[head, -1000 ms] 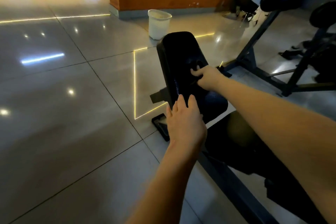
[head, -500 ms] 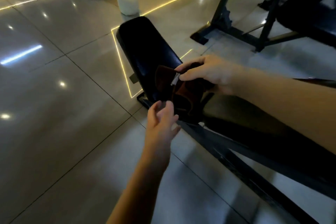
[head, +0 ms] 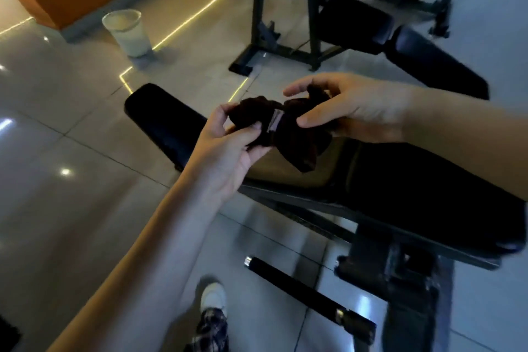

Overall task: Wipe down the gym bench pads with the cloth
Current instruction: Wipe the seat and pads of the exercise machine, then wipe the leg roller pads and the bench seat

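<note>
Bare forearms, no sleeves, plaid trouser leg [head: 210, 328], pale shoe [head: 213, 296]

- Left grip [head: 228, 148]: forearm in from lower left, palm turned up, thumb and fingers pinching cloth [head: 300, 146].
- Right grip [head: 354, 111]: forearm in from right, thumb and fingers curled round same cloth.

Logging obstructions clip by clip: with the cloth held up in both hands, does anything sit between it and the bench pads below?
Nothing visible does. The left hand and right hand both grip the cloth in the air above the bench pads, and no object shows on the black surfaces beneath it.
</note>
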Motion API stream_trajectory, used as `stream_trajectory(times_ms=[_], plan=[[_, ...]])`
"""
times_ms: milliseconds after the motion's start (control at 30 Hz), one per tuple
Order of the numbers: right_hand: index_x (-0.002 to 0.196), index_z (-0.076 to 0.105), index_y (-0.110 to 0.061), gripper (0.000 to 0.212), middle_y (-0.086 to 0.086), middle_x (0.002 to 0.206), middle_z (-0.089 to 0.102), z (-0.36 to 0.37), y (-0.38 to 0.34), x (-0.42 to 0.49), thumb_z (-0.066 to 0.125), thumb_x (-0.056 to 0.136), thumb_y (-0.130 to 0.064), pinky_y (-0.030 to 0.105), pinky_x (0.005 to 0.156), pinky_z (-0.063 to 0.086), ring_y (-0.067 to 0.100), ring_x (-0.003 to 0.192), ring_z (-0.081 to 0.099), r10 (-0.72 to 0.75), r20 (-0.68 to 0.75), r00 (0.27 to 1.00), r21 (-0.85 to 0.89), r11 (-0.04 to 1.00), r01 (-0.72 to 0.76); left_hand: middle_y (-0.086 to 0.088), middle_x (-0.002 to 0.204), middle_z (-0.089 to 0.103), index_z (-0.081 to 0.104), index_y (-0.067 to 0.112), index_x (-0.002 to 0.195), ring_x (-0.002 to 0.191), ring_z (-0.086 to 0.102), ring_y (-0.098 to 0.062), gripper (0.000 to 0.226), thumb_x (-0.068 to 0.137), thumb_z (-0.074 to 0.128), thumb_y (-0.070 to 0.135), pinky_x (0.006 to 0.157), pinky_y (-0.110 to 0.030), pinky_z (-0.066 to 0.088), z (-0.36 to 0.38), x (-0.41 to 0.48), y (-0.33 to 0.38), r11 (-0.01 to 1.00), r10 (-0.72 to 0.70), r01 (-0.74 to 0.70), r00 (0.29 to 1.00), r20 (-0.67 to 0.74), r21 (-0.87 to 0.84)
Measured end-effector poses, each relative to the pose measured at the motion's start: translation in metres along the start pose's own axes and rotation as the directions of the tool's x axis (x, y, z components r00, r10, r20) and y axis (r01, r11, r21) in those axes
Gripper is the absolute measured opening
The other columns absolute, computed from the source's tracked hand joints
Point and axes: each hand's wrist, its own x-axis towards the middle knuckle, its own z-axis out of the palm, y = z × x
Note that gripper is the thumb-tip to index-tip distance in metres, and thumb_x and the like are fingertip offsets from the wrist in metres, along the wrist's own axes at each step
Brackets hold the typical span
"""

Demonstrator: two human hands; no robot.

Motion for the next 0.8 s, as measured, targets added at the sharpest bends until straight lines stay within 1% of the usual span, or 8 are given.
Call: stream_trajectory(times_ms=[100,267,333,433,500,567,667,800], plan=[[0.118,0.057,-0.008,0.037,0.003,0.1,0.068,-0.036,-0.028,-0.059,0.063,0.083,0.001,0.023,0.066,0.057,0.012,0.085,0.071,0.056,-0.094,0.994,0.04,0.998,-0.053,-0.01,0.083,0.072,0.046,0.011,0.092,0.078,0.073,-0.019,0.036,0.089,0.039,-0.024,0.062,-0.031,0.06,0.054,-0.014,0.024,0.999,-0.037,0.035,0.993,0.112,0.023],[0.099,0.063,-0.003,0.017,0.007,0.085,0.07,-0.082,-0.064,-0.151,0.061,0.084,0.005,0.028,0.07,0.059,0.019,0.083,0.071,0.068,-0.314,0.947,0.064,0.997,-0.05,-0.01,0.092,0.071,0.046,0.008,0.106,0.082,0.073,-0.018,0.033,0.088,0.041,-0.02,0.063,-0.025,0.058,0.141,-0.029,0.055,0.983,-0.184,0.164,0.908,0.375,0.084],[0.098,0.062,-0.005,0.022,0.008,0.086,0.068,-0.091,-0.076,-0.191,0.061,0.082,0.011,0.03,0.072,0.06,0.02,0.082,0.069,0.034,-0.441,0.897,0.009,0.999,-0.033,-0.016,0.106,0.067,0.047,0.007,0.112,0.092,0.072,-0.024,0.036,0.082,0.054,-0.012,0.066,-0.028,0.058,0.171,-0.037,0.066,0.949,-0.294,0.313,0.816,0.498,0.047],[0.102,0.06,-0.009,0.039,0.011,0.095,0.066,-0.096,-0.091,-0.254,0.062,0.076,0.019,0.028,0.074,0.059,0.018,0.084,0.067,0.008,-0.605,0.796,0.015,1.0,0.002,-0.022,0.121,0.065,0.054,0.0,0.118,0.105,0.068,-0.035,0.073,0.052,0.082,0.012,0.075,-0.041,0.059,0.22,-0.054,0.077,0.853,-0.433,0.516,0.624,0.65,0.072],[0.103,0.06,-0.01,0.044,0.013,0.098,0.068,-0.095,-0.094,-0.297,0.064,0.072,0.021,0.024,0.07,0.058,0.017,0.08,0.068,0.007,-0.68,0.733,0.017,1.0,0.006,-0.022,0.118,0.066,0.054,-0.002,0.12,0.098,0.07,-0.032,0.069,0.065,0.073,0.036,0.078,-0.043,0.059,0.256,-0.073,0.08,0.815,-0.506,0.552,0.526,0.683,0.178],[0.096,0.065,-0.008,0.039,0.015,0.095,0.069,-0.093,-0.095,-0.34,0.067,0.069,0.02,0.022,0.067,0.056,0.018,0.079,0.067,0.02,-0.747,0.665,0.001,1.0,-0.029,-0.02,0.111,0.066,0.053,0.001,0.116,0.091,0.07,-0.027,0.061,0.077,0.056,0.048,0.075,-0.039,0.061,0.288,-0.095,0.078,0.802,-0.574,0.476,0.448,0.686,0.36],[0.084,0.067,-0.003,0.022,0.011,0.077,0.068,-0.088,-0.089,-0.402,0.069,0.072,0.015,0.021,0.068,0.057,0.017,0.073,0.065,0.042,-0.841,0.539,0.006,0.998,-0.068,-0.014,0.083,0.065,0.048,0.009,0.091,0.07,0.07,-0.022,0.026,0.071,0.064,0.017,0.067,-0.034,0.06,0.329,-0.125,0.061,0.817,-0.576,0.227,0.364,0.732,0.53],[0.083,0.068,-0.01,0.014,0.001,0.075,0.07,-0.085,-0.066,-0.472,0.068,0.081,0.003,0.022,0.073,0.057,0.013,0.076,0.068,0.057,-0.915,0.4,0.054,0.998,-0.018,-0.013,0.084,0.073,0.05,0.013,0.115,0.075,0.072,-0.024,0.057,0.063,0.071,-0.002,0.06,-0.032,0.059,0.382,-0.169,0.033,0.8,-0.6,0.094,0.176,0.781,0.593]])
